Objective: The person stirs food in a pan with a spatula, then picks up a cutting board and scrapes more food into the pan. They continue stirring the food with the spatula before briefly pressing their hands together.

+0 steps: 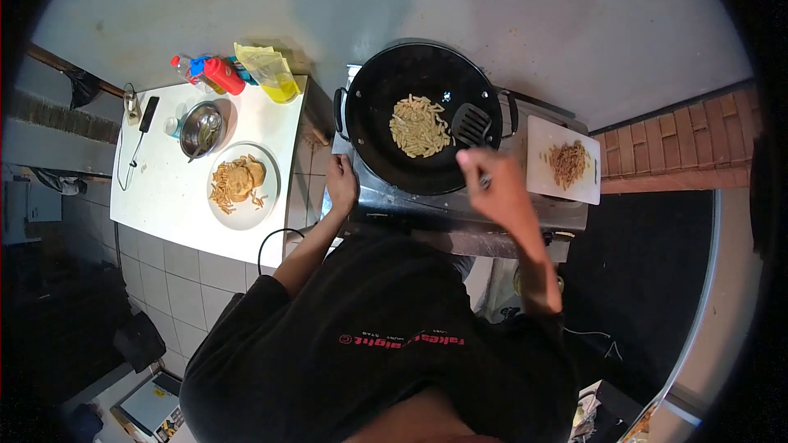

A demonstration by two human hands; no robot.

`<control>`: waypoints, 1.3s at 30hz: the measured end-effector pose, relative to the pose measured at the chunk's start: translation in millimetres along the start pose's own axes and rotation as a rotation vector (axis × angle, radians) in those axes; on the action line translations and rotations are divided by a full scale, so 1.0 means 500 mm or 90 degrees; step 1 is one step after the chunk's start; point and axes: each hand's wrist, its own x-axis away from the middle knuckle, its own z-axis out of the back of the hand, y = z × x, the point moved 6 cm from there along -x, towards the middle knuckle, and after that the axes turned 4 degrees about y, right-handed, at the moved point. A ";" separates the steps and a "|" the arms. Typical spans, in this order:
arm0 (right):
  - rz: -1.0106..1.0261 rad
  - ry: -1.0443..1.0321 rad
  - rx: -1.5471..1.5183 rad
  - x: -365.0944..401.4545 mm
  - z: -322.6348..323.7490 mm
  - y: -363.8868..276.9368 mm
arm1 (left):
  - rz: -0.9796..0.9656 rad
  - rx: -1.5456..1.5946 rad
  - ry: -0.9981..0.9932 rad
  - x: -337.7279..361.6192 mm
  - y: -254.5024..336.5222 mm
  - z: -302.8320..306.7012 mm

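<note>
A large black wok (394, 174) with two side handles stands on the stove. Pale short strips of food (419, 126) lie in a heap at its middle. My right hand (497, 190) is closed around the handle of a black slotted spatula (471, 125), its blade in the wok just right of the strips. My left hand (342, 184) rests at the stove's front left corner, below the wok's left handle, holding nothing that I can see; its fingers look extended.
Right of the wok, a white cutting board (538, 184) bears browned strips. On the left, a white table (156, 205) holds a plate (269, 208) of food, a metal bowl (189, 138), a red bottle (223, 75) and a yellow bag (271, 70). A wall rises behind the stove.
</note>
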 end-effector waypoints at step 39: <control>-0.353 -0.369 -0.271 -0.225 -0.016 0.097 | 0.044 -0.010 -0.002 0.004 0.002 0.006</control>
